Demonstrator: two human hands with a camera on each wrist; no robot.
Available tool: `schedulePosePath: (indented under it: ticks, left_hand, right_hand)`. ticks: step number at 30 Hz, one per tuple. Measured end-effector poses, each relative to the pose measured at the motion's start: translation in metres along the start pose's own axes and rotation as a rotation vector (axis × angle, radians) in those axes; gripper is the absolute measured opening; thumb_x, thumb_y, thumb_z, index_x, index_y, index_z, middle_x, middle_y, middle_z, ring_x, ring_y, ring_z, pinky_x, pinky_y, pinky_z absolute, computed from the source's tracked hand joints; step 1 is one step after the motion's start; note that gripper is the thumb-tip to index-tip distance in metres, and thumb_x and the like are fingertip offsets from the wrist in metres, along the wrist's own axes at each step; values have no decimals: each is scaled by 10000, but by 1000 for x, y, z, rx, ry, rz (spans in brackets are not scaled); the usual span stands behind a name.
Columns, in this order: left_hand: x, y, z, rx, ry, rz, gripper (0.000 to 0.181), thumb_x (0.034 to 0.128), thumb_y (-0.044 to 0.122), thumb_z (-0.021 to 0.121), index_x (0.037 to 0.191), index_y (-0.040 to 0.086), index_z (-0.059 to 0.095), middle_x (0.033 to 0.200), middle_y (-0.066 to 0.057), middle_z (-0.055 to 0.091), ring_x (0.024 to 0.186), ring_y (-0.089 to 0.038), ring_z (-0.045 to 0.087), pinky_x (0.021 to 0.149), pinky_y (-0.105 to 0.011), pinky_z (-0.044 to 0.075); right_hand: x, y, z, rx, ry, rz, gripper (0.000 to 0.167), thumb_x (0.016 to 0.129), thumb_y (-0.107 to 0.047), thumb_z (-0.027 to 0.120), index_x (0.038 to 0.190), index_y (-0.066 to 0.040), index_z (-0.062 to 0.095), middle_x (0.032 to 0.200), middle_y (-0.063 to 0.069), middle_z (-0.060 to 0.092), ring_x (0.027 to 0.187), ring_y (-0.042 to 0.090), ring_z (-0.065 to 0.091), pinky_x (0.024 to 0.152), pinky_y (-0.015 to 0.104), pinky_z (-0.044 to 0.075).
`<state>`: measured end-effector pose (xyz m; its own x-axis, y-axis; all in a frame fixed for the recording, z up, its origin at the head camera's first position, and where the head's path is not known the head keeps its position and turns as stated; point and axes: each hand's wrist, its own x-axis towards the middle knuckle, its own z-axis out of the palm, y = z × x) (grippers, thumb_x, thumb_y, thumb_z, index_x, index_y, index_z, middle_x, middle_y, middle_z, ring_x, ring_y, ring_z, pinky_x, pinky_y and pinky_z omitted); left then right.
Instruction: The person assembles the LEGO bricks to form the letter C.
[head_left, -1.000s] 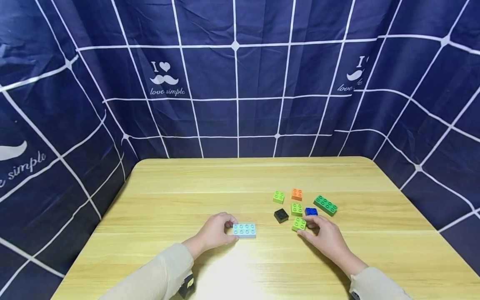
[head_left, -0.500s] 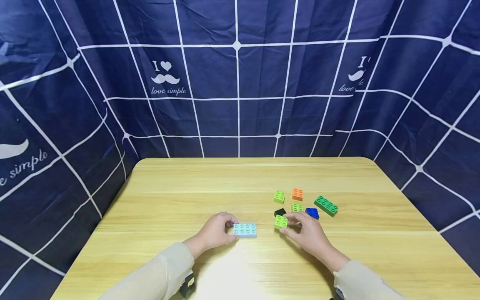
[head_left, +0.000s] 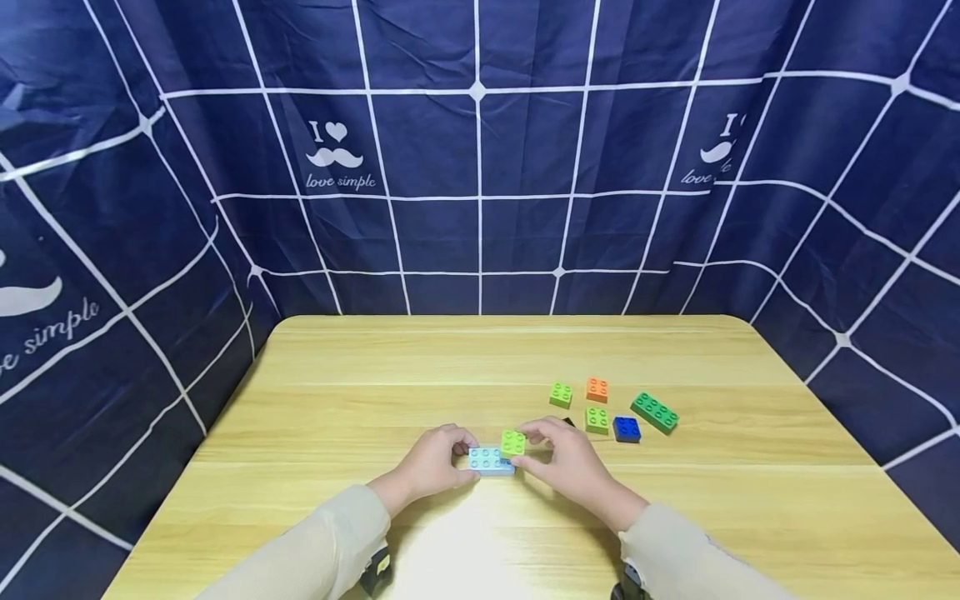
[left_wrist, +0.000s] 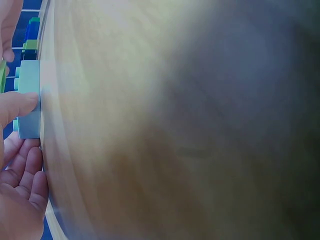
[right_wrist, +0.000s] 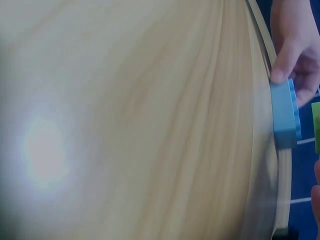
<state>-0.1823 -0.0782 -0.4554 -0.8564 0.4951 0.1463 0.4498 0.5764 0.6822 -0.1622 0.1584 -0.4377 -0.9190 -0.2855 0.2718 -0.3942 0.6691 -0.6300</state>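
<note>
My left hand (head_left: pixel 435 460) pinches the left end of a light blue eight-stud toy brick (head_left: pixel 482 461), which lies flat on the table, studs up. Between the thumb and fingers of my right hand (head_left: pixel 567 463) is a lime green four-stud brick (head_left: pixel 513 443). It hovers over the blue brick's right end and covers some of its studs. A small gap separates the lime brick (right_wrist: pixel 316 125) from the studs of the blue brick (right_wrist: pixel 283 112) in the right wrist view. The left wrist view has the left thumb lying along the side of the blue brick (left_wrist: pixel 29 117).
Right of the hands lie two more lime bricks (head_left: pixel 597 420) (head_left: pixel 561 395), an orange brick (head_left: pixel 597 389), a blue brick (head_left: pixel 627 429) and a long green brick (head_left: pixel 656 412). A black brick (head_left: pixel 569 422) is mostly hidden behind my right hand. Dark blue curtains (head_left: pixel 480 167) surround the wooden table (head_left: pixel 375 358).
My right hand has carried the lime brick leftward from the loose bricks to above the light blue brick, now partly hiding the black one. The left hand has stayed in place.
</note>
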Motion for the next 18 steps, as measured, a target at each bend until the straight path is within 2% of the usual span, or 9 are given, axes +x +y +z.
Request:
schedulePosePath:
  ticks: [5, 10, 18]
  left_hand:
    - [0, 1, -1, -7, -10, 0, 285, 711, 129, 822, 931, 68, 651, 851, 60, 556, 791, -93, 533, 738, -226, 491]
    - [-1, 2, -2, 5, -11, 4, 295, 719, 135, 817, 944, 52, 646, 859, 48, 562, 795, -103, 542, 744, -227, 497]
    - [1, 1, -1, 51, 8, 12, 349, 716, 202, 820, 986, 51, 657, 841, 55, 571, 734, -73, 524, 678, -222, 472]
  right_hand:
    - [6, -10, 8, 20, -56, -67, 379, 750, -235, 816, 1091, -161, 667, 972, -120, 609, 881, 93, 594, 798, 314, 525]
    - [12, -14, 17, 32, -101, -138, 382, 764, -224, 807, 1097, -102, 665, 954, -79, 608, 862, 120, 589, 755, 267, 526]
    - [19, -22, 29, 7, -129, -182, 374, 753, -209, 814, 1085, -114, 671, 938, -68, 607, 840, 97, 582, 735, 262, 513]
